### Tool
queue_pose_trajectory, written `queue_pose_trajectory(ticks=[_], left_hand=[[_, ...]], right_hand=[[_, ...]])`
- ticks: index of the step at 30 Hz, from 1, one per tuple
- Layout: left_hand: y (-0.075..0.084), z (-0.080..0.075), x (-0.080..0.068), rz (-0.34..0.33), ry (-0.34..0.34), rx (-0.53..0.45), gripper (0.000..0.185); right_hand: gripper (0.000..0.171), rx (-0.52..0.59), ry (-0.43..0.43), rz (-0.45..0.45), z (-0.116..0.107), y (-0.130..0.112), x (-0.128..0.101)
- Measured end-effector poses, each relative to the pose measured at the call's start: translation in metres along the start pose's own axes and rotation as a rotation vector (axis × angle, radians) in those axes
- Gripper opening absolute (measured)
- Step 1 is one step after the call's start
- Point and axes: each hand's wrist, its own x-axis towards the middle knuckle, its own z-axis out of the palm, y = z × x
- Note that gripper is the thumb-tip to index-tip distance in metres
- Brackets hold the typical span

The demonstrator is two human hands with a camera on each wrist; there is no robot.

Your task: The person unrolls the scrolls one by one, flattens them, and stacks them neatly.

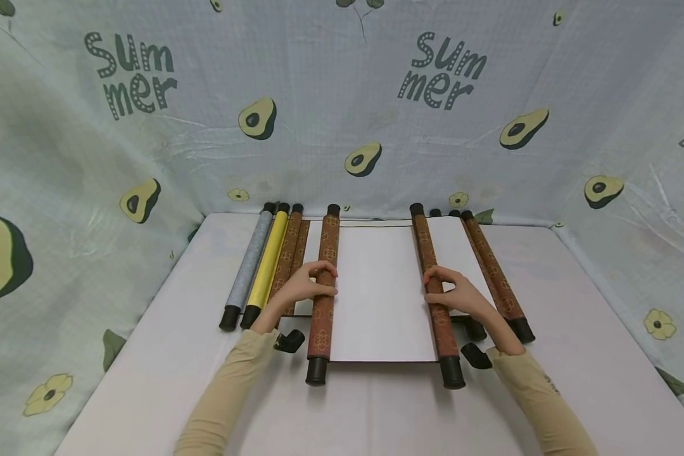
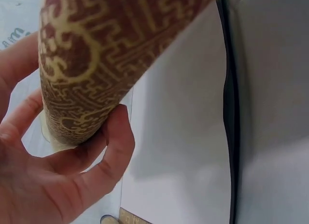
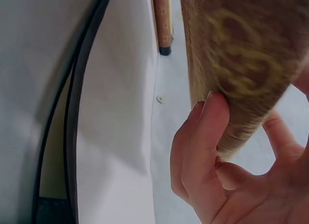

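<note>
Two hands are seen at a half-unrolled scroll lying on the white table (image 1: 148, 380), near its front edge. Left hand (image 1: 302, 290) is curled round the left roll (image 1: 323, 291) at about mid-length; in the left wrist view the thumb and fingers (image 2: 113, 147) are wrapped under the brown patterned roll (image 2: 96, 55), so it is gripped. Right hand (image 1: 458, 292) is likewise clamped on the right roll (image 1: 435, 292); in the right wrist view its fingers (image 3: 205, 132) are pressed against the brown patterned roll (image 3: 241, 64). Between the two rolls a blank white sheet (image 1: 379, 291) is stretched flat, both rolls capped in black at the near ends. Tan sleeves (image 1: 228, 392) are worn on both arms.

Just left of the left hand, a second scroll is partly covered, with a brown roll (image 1: 287, 256) showing beside it. Further left, a yellow scroll (image 1: 268, 266) and a grey scroll (image 1: 251, 263) are laid side by side, touching, both rolled closed. To the right of the right hand another brown roll (image 1: 496, 272) is laid at a slant, with white paper (image 1: 453, 247) between it and the held right roll. Behind the table a pale cloth (image 1: 342, 126) printed with avocados and the word "Summer" is hung on three sides.
</note>
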Motion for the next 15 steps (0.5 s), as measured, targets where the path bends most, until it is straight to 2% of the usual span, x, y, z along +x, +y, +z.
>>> queue_pose_trajectory(ticks=[8,15], left_hand=[[-0.0008,-0.0031,-0.0006,0.013,0.000,-0.001,0.036],[-0.0006,-0.0028,-0.0026,0.014,0.009,0.017,0.031]], right_hand=[[0.022,-0.019,-0.001,0.023,-0.0045,0.0032,-0.0022],[0.023,-0.032,0.013,-0.018,-0.0033,0.0046,-0.0025]])
